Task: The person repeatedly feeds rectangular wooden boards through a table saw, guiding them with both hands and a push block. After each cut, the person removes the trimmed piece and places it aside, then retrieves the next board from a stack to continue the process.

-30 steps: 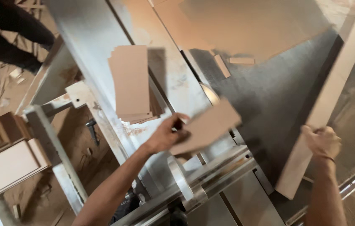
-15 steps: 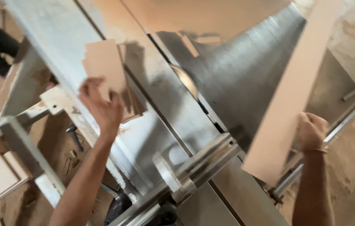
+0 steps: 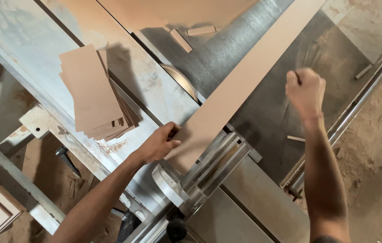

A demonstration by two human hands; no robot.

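A long narrow brown board (image 3: 245, 81) lies diagonally across the metal table saw (image 3: 263, 112), from the near middle to the top right. My left hand (image 3: 159, 143) grips its near end at the left edge. The round saw blade (image 3: 182, 80) shows just left of the board. My right hand (image 3: 305, 90) hovers over the saw table to the right of the board, closed into a fist and holding nothing. A stack of cut rectangular brown panels (image 3: 94, 94) rests on the sliding table at the left.
Small wood offcuts (image 3: 191, 35) lie at the back near a large brown sheet (image 3: 168, 11). A metal fence and rail assembly (image 3: 200, 180) runs along the near edge. A round rail (image 3: 362, 94) borders the right side. Sawdust covers the floor (image 3: 380, 171).
My left hand left the cut panel on the stack and moved to the near end of the long board. My right hand let go of the board, which now lies across the saw.
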